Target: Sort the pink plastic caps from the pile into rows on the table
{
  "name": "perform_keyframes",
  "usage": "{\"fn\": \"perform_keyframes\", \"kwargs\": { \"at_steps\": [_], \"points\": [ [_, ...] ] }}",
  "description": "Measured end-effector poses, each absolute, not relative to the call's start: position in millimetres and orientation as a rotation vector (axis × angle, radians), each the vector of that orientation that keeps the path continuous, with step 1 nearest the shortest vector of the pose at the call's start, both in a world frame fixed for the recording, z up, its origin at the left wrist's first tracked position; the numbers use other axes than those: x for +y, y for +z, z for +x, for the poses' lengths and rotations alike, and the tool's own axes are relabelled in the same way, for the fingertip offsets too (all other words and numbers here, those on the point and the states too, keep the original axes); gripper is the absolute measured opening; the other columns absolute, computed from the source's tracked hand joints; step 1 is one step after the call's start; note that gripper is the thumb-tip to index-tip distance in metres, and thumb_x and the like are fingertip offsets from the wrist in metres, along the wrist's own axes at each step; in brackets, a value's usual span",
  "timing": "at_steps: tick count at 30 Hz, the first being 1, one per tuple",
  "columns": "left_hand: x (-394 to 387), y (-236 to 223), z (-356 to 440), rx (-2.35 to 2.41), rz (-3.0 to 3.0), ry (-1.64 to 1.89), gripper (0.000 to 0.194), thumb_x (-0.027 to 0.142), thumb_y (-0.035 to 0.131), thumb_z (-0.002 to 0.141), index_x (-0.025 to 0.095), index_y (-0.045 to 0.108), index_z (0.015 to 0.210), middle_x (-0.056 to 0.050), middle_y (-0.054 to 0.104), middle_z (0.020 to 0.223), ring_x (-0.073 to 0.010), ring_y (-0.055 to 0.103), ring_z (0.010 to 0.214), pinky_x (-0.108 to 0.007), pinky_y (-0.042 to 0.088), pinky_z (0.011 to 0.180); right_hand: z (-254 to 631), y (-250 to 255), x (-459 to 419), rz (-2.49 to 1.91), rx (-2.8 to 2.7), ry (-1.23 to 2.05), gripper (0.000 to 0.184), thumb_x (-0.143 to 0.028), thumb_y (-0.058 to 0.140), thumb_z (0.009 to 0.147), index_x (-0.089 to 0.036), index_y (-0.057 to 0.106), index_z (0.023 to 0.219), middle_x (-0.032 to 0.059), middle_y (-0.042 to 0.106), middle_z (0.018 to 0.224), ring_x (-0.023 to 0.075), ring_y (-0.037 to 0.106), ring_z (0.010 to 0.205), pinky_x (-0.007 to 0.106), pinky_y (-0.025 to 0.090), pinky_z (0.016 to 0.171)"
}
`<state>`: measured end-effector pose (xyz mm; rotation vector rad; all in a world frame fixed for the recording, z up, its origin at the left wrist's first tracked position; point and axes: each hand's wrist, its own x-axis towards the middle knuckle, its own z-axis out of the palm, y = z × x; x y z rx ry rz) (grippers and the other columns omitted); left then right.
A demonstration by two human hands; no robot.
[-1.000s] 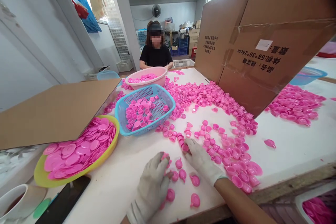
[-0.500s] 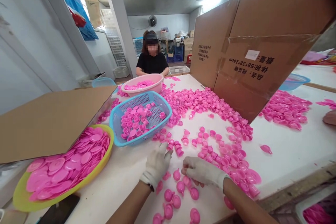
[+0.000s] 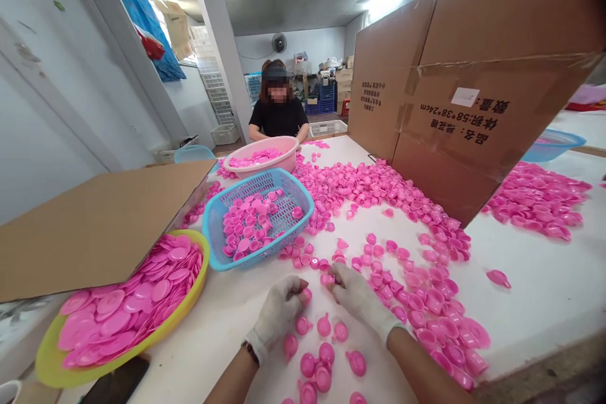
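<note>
My left hand [image 3: 276,310], in a white glove with bare fingertips, is curled with a small pink toy cup [image 3: 307,297] at its thumb and fingers. Farther forward and to the right, my gloved right hand [image 3: 357,295] pinches another pink cup [image 3: 326,279] close to the white tabletop. Some of its fingers are hidden behind the hand. Between my forearms lie several loose pink cups [image 3: 322,377] with small spouts or handles. More pink cups [image 3: 402,278] are spread to the right of my right hand.
A blue basket [image 3: 220,262] of cups stands ahead-left. Nearer is a yellow basin [image 3: 201,278] of pink discs, partly under a cardboard flap [image 3: 104,221]. A pink basin [image 3: 288,150] sits before a co-worker [image 3: 279,115]. A tall cardboard box [image 3: 426,164] stands at right; a dark phone [image 3: 116,385] lies front left.
My right hand has moved forward to a cup near the front of the loose group. My left hand has drawn back slightly and now has a cup at its fingertips. The view has shifted a little.
</note>
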<state>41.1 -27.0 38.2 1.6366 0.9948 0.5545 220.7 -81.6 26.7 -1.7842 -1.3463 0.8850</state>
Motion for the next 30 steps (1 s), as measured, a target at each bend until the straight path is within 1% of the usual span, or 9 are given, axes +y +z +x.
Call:
{"fn": "perform_keyframes", "kwargs": {
  "at_steps": [4,6,9,12,16,20,23,27,30],
  "points": [
    [-38,33,27,1.036,1.860,0.626,0.016,0.014,0.047,0.073,0.015,0.062,0.076,-0.003,0.062,0.076,-0.0150,0.056,0.073,-0.028,0.045,0.069,228,24,-87,-1.698,-1.163,1.294,0.021,-0.015,0.041,0.068,-0.018,0.051,0.087,-0.0045,0.050,0.059,0.0097,0.050,0.044,0.020,0.032,0.040],
    [-38,31,24,1.038,2.006,0.683,0.019,0.011,0.042,0.073,0.016,0.061,0.070,-0.004,0.062,0.076,-0.0166,0.057,0.076,-0.030,0.045,0.072,229,25,-89,-1.680,-1.113,1.364,0.024,-0.015,0.041,0.066,-0.016,0.052,0.087,-0.0041,0.051,0.060,0.0090,0.050,0.043,0.019,0.031,0.038],
    [-39,29,20,1.049,2.091,0.763,0.021,0.014,0.039,0.078,0.017,0.060,0.075,-0.005,0.061,0.082,-0.0177,0.058,0.079,-0.031,0.047,0.074,227,26,-91,-1.655,-1.082,1.378,0.021,-0.016,0.042,0.067,-0.017,0.052,0.086,-0.0045,0.050,0.061,0.0078,0.049,0.043,0.018,0.029,0.037],
    [-42,31,19,1.044,2.132,0.749,0.018,0.017,0.044,0.081,0.018,0.061,0.086,-0.006,0.061,0.088,-0.0177,0.059,0.081,-0.031,0.048,0.075,221,27,-95,-1.609,-1.211,1.225,0.019,-0.022,0.048,0.074,-0.018,0.055,0.091,-0.0046,0.049,0.065,0.0074,0.048,0.049,0.018,0.033,0.043],
    [-47,35,22,1.020,2.214,0.649,0.017,0.013,0.045,0.079,0.018,0.062,0.081,-0.005,0.060,0.084,-0.0177,0.057,0.078,-0.031,0.047,0.073,210,26,-99,-1.626,-1.560,0.900,0.034,-0.019,0.056,0.072,-0.022,0.059,0.106,0.0003,0.053,0.088,0.0106,0.053,0.069,0.023,0.043,0.064],
    [-52,36,24,1.019,2.186,0.716,0.021,0.010,0.042,0.079,0.018,0.060,0.086,-0.006,0.060,0.088,-0.0177,0.057,0.082,-0.032,0.048,0.076,202,26,-94,-1.687,-1.752,0.732,0.017,-0.016,0.048,0.076,-0.020,0.064,0.084,0.0016,0.056,0.086,0.0140,0.055,0.079,0.025,0.041,0.072],
    [-55,33,23,0.976,2.249,0.797,0.017,0.010,0.046,0.075,0.019,0.058,0.083,-0.005,0.057,0.087,-0.0170,0.056,0.081,-0.030,0.048,0.073,201,27,-91,-1.727,-1.757,0.693,0.019,-0.012,0.042,0.076,-0.018,0.059,0.069,0.0011,0.055,0.077,0.0140,0.054,0.076,0.025,0.039,0.071],
    [-53,19,20,0.879,2.500,0.765,0.022,0.004,0.049,0.058,0.020,0.055,0.071,-0.003,0.057,0.081,-0.0175,0.054,0.076,-0.029,0.046,0.068,200,28,-95,-1.676,-1.735,0.706,0.023,-0.015,0.044,0.077,-0.022,0.062,0.088,0.0011,0.059,0.088,0.0145,0.056,0.082,0.025,0.040,0.074],
    [-49,7,18,0.855,2.494,0.785,0.026,0.000,0.045,0.057,0.020,0.054,0.071,-0.002,0.058,0.080,-0.0159,0.054,0.076,-0.027,0.046,0.068,195,29,-99,-1.592,-1.809,0.733,0.029,-0.014,0.045,0.074,-0.025,0.063,0.095,0.0012,0.058,0.097,0.0149,0.056,0.089,0.023,0.040,0.079]
  ]
}}
